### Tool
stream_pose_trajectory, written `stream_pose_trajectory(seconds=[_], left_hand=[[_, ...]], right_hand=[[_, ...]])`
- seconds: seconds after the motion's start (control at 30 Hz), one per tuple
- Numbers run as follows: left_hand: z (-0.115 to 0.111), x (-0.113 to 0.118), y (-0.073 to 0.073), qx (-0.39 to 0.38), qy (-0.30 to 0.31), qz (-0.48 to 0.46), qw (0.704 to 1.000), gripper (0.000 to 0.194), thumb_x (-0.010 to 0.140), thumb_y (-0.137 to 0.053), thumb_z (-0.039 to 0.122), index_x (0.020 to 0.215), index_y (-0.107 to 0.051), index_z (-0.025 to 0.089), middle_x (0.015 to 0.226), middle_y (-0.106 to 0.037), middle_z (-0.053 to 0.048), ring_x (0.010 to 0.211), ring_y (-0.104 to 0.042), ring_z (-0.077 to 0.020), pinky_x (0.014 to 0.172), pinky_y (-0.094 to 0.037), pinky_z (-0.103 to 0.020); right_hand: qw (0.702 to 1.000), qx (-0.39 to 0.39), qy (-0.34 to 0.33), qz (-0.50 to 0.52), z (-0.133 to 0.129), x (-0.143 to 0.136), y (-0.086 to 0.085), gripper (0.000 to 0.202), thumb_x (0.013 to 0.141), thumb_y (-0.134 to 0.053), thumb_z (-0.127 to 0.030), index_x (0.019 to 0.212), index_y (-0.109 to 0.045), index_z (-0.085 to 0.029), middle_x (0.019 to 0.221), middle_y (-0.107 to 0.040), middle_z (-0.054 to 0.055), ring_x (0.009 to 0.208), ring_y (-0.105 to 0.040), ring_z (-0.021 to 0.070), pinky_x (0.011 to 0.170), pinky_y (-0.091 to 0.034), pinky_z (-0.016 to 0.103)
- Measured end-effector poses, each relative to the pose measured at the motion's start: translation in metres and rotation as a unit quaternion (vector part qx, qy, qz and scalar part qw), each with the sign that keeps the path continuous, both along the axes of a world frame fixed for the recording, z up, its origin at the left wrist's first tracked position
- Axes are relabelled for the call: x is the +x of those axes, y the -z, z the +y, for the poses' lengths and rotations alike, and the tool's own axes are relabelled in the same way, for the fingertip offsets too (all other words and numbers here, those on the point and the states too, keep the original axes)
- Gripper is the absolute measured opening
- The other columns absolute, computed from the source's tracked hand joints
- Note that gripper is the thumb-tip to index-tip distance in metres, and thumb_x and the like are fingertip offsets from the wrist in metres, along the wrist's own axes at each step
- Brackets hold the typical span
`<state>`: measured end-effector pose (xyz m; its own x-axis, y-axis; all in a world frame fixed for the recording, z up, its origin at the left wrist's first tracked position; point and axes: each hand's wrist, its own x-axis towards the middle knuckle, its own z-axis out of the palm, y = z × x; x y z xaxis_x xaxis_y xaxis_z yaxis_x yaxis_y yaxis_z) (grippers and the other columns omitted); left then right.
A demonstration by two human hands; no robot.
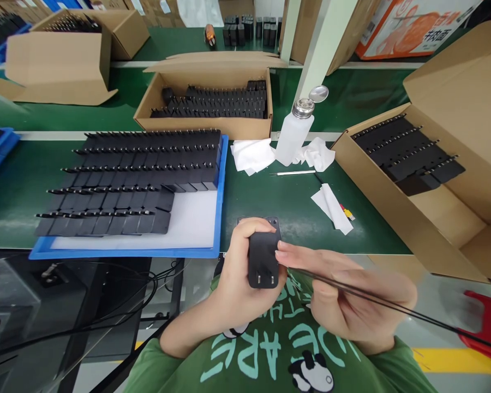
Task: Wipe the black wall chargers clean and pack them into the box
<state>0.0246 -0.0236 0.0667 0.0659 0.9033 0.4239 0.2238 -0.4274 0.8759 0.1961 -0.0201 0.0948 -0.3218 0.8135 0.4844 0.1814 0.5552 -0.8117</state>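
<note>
Close to my body, past the bench's front edge, my left hand (245,273) is wrapped round a black plug adapter (264,256), whose two metal prongs point toward me. Another dark piece (274,222) shows just behind its far end. The fingertips of my right hand (347,289) touch the adapter's right side. Thin dark cords (376,299) run across the right hand and off to the right; its thumb and lower fingers are curled near them. To the left, a blue tray (220,218) holds rows of black adapters with prongs.
An open carton (213,129) of adapters stands behind the tray, another (384,218) at right. Between them are a white bottle (292,136), crumpled tissues (251,154), a thin white tool (297,173) and a paper-wrapped item (335,210). A red stool (489,322) is at lower right.
</note>
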Motion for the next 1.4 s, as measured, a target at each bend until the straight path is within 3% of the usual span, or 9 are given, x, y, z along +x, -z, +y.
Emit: stream_pose_trajectory(seconds=[0.17, 0.5, 0.6, 0.77, 1.23, 1.4], left_hand=[[-0.001, -0.001, 0.001, 0.002, 0.007, 0.002, 1.000, 0.051, 0.079, -0.063, 0.003, 0.122, -0.043, 0.022, 0.109, -0.053, -0.007, 0.103, -0.057, -0.0191, 0.081, -0.051, -0.030], [-0.004, -0.003, 0.002, 0.004, 0.009, 0.001, 1.000, 0.052, 0.078, -0.063, 0.002, 0.122, -0.043, 0.020, 0.110, -0.052, -0.007, 0.105, -0.055, -0.0180, 0.085, -0.049, -0.029], [-0.005, -0.003, 0.002, 0.004, 0.008, 0.003, 1.000, 0.052, 0.078, -0.064, 0.002, 0.122, -0.043, 0.020, 0.111, -0.052, -0.007, 0.106, -0.055, -0.0179, 0.086, -0.049, -0.029], [-0.005, -0.004, 0.003, 0.003, 0.008, 0.001, 1.000, 0.052, 0.078, -0.064, 0.002, 0.122, -0.043, 0.020, 0.112, -0.052, -0.006, 0.107, -0.055, -0.0171, 0.087, -0.048, -0.028], [-0.007, -0.005, 0.004, 0.000, 0.006, 0.000, 1.000, 0.051, 0.079, -0.064, 0.003, 0.123, -0.043, 0.020, 0.110, -0.052, -0.007, 0.106, -0.055, -0.0177, 0.084, -0.049, -0.028], [-0.008, -0.006, 0.005, -0.003, 0.004, -0.001, 1.000, 0.054, 0.078, -0.064, 0.002, 0.124, -0.043, 0.020, 0.113, -0.052, -0.007, 0.108, -0.055, -0.0176, 0.087, -0.049, -0.029]], right_hand=[[0.999, 0.041, -0.028, 0.011, 0.004, 0.000, 0.002, 0.031, 0.099, -0.049, -0.009, 0.123, -0.068, -0.016, 0.105, -0.077, 0.011, 0.103, -0.075, 0.0191, 0.083, -0.066, 0.027], [0.998, 0.050, -0.029, -0.009, 0.007, 0.003, -0.001, 0.032, 0.100, -0.048, -0.010, 0.126, -0.066, -0.019, 0.104, -0.078, 0.009, 0.102, -0.075, 0.0192, 0.083, -0.066, 0.027], [0.994, 0.060, -0.076, -0.043, 0.008, 0.003, -0.001, 0.033, 0.100, -0.048, -0.011, 0.128, -0.065, -0.016, 0.106, -0.077, 0.011, 0.104, -0.074, 0.0187, 0.085, -0.065, 0.025], [0.998, 0.046, -0.009, 0.029, 0.002, -0.004, 0.002, 0.031, 0.098, -0.050, -0.008, 0.120, -0.069, -0.016, 0.101, -0.078, 0.010, 0.101, -0.075, 0.0194, 0.082, -0.066, 0.026], [0.999, 0.033, -0.026, -0.007, 0.000, -0.004, -0.001, 0.032, 0.101, -0.048, -0.012, 0.124, -0.068, -0.021, 0.101, -0.078, 0.008, 0.101, -0.075, 0.0204, 0.080, -0.067, 0.030], [0.999, 0.035, -0.010, 0.014, -0.001, -0.007, 0.000, 0.029, 0.100, -0.049, -0.011, 0.119, -0.070, -0.017, 0.099, -0.079, 0.009, 0.100, -0.075, 0.0194, 0.081, -0.067, 0.027]])
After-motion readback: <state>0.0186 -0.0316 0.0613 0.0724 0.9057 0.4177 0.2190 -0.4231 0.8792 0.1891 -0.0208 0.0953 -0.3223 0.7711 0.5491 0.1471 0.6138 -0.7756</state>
